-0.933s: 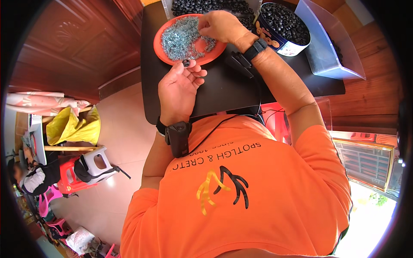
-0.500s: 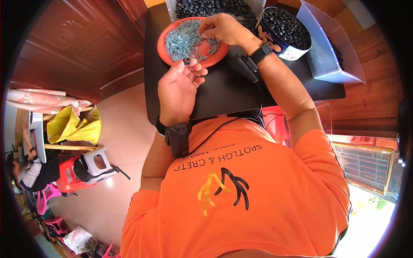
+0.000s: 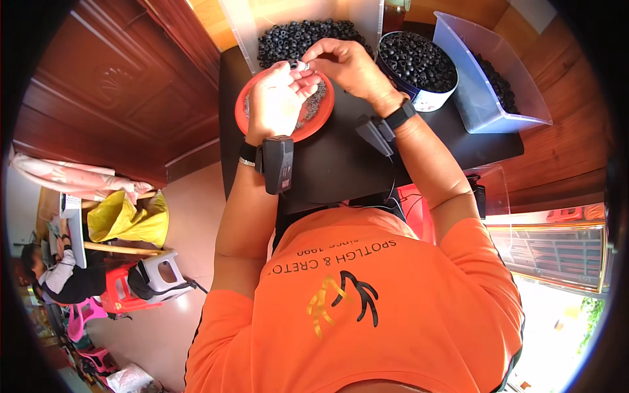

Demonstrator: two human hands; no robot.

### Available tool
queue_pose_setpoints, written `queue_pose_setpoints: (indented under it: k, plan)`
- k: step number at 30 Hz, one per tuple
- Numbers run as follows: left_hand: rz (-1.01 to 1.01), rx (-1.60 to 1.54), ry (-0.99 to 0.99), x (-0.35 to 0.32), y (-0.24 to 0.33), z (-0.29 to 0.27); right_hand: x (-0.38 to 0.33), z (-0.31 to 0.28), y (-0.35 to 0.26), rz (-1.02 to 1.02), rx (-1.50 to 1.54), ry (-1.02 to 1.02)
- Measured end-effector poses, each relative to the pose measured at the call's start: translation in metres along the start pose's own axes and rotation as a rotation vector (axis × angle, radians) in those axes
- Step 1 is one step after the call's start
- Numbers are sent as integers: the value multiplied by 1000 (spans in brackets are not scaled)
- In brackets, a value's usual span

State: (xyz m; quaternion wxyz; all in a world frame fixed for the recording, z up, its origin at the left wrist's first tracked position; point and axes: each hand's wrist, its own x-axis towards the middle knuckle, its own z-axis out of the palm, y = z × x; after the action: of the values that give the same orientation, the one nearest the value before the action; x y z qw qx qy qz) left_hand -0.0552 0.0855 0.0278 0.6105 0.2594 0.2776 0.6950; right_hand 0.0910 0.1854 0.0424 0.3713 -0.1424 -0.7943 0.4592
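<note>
One black bead (image 3: 295, 65) sits gripped between the thumb and fingers of the left hand (image 3: 275, 101), up over the far side of a red dish (image 3: 314, 133). The right hand (image 3: 350, 71) is just beside it, thumb and forefinger pinched on what seems a tiny silvery piece (image 3: 306, 66), too small to be sure from here. More small pieces (image 3: 318, 101) lie in the dish. Beyond, a clear bin (image 3: 275, 12), a round tin (image 3: 432, 100) and a bluish bin (image 3: 475, 108) hold heaps of black beads (image 3: 311, 33).
</note>
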Motion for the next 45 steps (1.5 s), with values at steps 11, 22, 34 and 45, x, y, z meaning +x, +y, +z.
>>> queue_pose_setpoints:
  k: [11,22,34,45]
  plan:
    - [62,328,395,8,13,-32,-2,9,29,-181,-544,48]
    - [178,119,461,5,21,-27,-6,27,18,-158,-672,-250]
    - [197,51,473,-1,27,-26,22,19,18,-138,-780,-344]
    - [152,47,428,2,16,-28,17,46,21,-108,-1011,-561]
